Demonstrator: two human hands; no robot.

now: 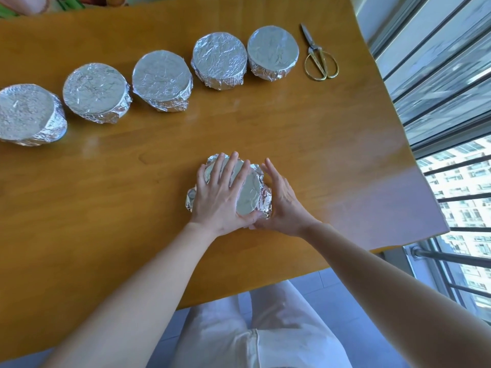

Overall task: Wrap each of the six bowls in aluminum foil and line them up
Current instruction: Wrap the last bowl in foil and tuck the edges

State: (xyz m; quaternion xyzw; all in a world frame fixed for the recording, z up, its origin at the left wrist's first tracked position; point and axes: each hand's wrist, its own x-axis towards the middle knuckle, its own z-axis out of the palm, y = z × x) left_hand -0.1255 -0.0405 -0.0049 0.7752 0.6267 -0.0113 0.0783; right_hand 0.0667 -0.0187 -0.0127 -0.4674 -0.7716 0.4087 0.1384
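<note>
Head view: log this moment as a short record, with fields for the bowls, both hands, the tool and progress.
row: five wrapped bowls in a line on the far side of the table
sixth bowl: foil-covered, nearer the person, apart from the row
left hand: flat on its top, fingers straight
right hand: against its right side, fingers straight
scissors: closed, lying at the row's right end
progress: five lined up; the sixth not yet in the row

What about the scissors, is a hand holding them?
No, the scissors lie on the table, while the left hand and right hand press the foil-covered bowl.
</note>
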